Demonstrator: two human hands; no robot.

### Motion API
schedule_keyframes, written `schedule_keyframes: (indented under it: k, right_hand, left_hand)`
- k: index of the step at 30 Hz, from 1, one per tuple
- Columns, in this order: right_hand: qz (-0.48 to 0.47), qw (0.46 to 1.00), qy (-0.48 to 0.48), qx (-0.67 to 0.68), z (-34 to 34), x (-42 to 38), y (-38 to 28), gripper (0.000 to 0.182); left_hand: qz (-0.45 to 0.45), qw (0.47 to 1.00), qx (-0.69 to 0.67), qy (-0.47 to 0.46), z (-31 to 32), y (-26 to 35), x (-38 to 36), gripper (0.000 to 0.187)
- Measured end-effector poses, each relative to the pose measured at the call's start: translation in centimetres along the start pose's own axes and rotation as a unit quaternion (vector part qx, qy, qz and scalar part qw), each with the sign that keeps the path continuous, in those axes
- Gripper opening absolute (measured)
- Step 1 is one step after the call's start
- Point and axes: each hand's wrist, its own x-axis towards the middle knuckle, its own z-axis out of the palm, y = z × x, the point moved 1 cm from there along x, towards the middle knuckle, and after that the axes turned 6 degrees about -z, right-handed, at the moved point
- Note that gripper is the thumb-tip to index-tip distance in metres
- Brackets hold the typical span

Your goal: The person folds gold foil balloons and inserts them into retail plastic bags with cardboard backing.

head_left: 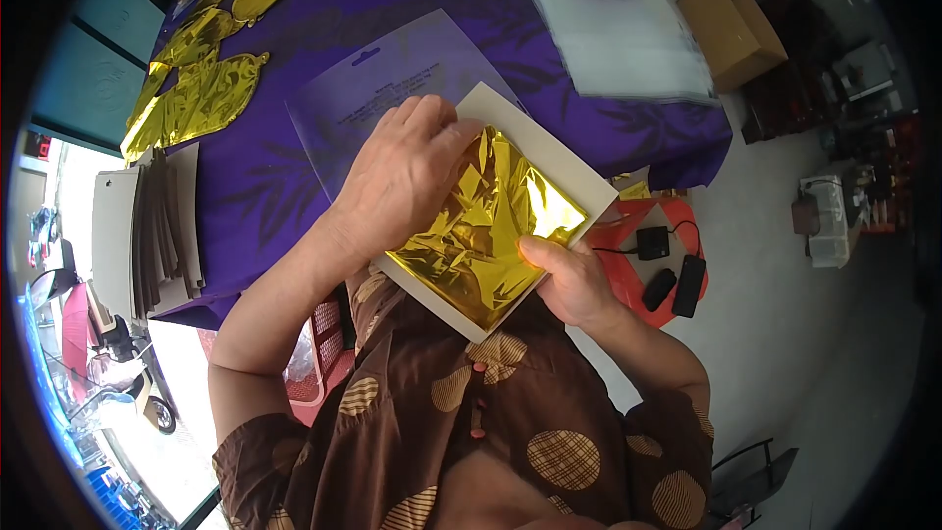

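Note:
A folded sheet of shiny gold foil [491, 236] lies on a pale card [584, 174], held above my lap. My right hand [574, 280] grips the card's right edge, its thumb pressing on the foil. My left hand [407, 167] rests over the upper left of the foil with its fingers curled; what its fingertips hold, if anything, is hidden. Just beyond, a clear plastic bag [392, 69] with a hang hole and printed text lies flat on the purple tablecloth [245, 152].
Gold foil pieces [221, 88] lie at the table's upper left, above a stack of cards [147, 226]. A pile of clear bags [618, 29] sits at the upper right beside a cardboard box [731, 29]. A red stool [628, 285] holds black devices.

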Motion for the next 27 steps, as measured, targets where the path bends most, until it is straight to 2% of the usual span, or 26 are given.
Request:
schedule_keyframes:
  k: [1, 7, 10, 16, 25, 27]
  right_hand:
    - [-0.001, 1.000, 0.001, 0.002, 0.1, 0.0, 0.0, 0.048]
    - [0.015, 1.000, -0.006, 0.010, -0.1, -0.2, 0.1, 0.048]
    - [0.006, 1.000, -0.010, 0.015, 0.1, -0.2, 0.1, 0.048]
    - [0.025, 0.999, 0.000, 0.024, 0.0, -0.3, 0.2, 0.048]
    - [0.014, 1.000, 0.017, 0.022, -0.3, -0.5, 0.4, 0.045]
    - [0.014, 0.999, 0.017, 0.035, -0.4, -0.5, 0.5, 0.045]
  left_hand:
    - [-0.011, 1.000, -0.002, 0.020, 0.2, 0.0, -0.1, 0.025]
    - [-0.036, 0.998, 0.012, -0.041, -0.6, -0.3, 0.0, 0.025]
    - [-0.021, 0.998, -0.001, -0.062, -1.1, -0.7, 0.2, 0.028]
    - [0.006, 0.994, 0.006, -0.108, -2.5, -1.9, 0.4, 0.043]
    - [-0.015, 0.981, 0.039, -0.188, -3.9, -2.6, 0.0, 0.063]
    - [0.014, 0.986, 0.080, -0.148, -3.3, -3.1, -0.9, 0.066]
